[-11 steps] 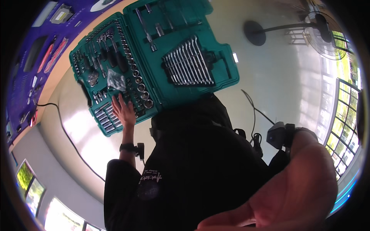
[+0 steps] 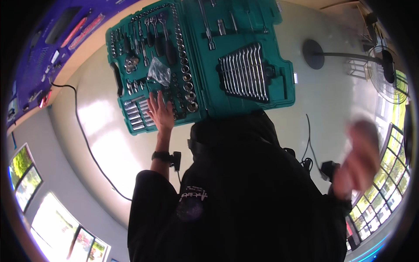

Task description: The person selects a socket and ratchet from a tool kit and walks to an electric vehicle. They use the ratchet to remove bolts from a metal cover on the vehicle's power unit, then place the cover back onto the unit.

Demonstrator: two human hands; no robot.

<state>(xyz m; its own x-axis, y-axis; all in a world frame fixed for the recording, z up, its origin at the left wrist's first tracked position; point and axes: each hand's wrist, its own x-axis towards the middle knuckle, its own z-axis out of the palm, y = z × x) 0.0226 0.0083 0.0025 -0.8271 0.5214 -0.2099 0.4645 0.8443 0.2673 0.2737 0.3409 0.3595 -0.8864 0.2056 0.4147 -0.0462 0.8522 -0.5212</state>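
One left hand (image 2: 160, 112) flat, open on tool case (image 2: 244, 26); right hand (image 2: 358, 157) blurred, prob. open.

A pale, glossy floor (image 2: 331, 100) fills most of the view and mirrors bright daylight in a wide patch at left (image 2: 102, 131). A black cable (image 2: 85, 139) trails in a long curve across it. A pedestal fan (image 2: 386, 70) stands at upper right, its round dark base (image 2: 313, 53) on the floor and its pole running toward the wire cage. A purple wall panel (image 2: 48, 39) hung with tools runs along the upper left. Windows showing greenery line the lower left (image 2: 22, 174) and the right edge (image 2: 393, 174).
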